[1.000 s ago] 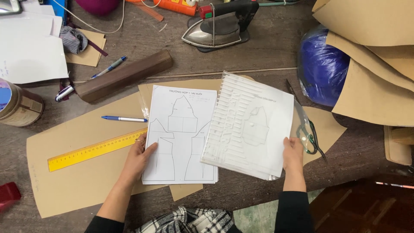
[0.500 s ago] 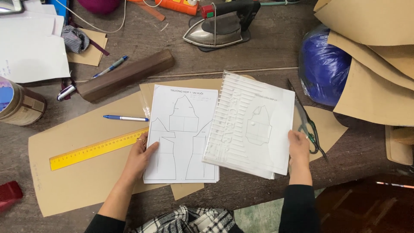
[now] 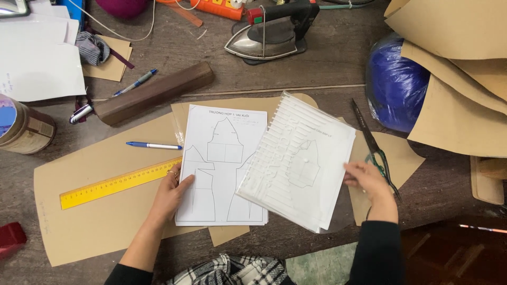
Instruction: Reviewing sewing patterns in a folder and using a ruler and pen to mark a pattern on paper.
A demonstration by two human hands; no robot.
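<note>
White pattern sheet (image 3: 224,169) lies flat on the counter (image 3: 317,63) under the spread left hand (image 3: 170,192); the right hand (image 3: 368,179) pinches the fanned paper stack (image 3: 296,163), which might slip apart.

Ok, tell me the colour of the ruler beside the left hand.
Yellow: the ruler shows best in the head view.

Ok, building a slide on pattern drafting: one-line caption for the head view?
Left hand steadies a pattern sheet while right hand holds a fanned paper stack.
</note>
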